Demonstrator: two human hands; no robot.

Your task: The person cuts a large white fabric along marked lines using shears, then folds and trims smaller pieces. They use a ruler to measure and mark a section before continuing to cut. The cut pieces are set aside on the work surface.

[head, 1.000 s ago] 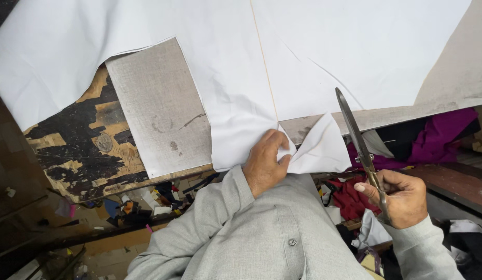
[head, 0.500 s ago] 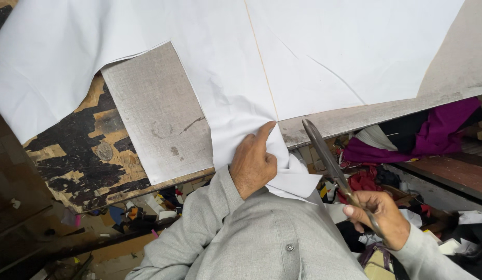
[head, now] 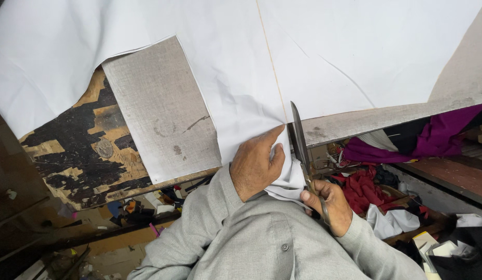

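A large white cloth lies spread over a worn grey table, with a thin yellowish line running down it to the near edge. My left hand pinches the cloth's hanging edge just left of that line. My right hand grips a pair of long metal scissors, whose blades point up at the cloth edge right by the line, beside my left thumb. Grey sleeves cover both arms.
The table's left end is chipped black and tan wood. Below the table edge on the right lie heaps of purple, red and white fabric scraps. Clutter covers the floor at lower left.
My right hand has swung the scissors from the far right leftward to the cloth edge at the line. My left hand has shifted its hold on the cloth's hanging edge.
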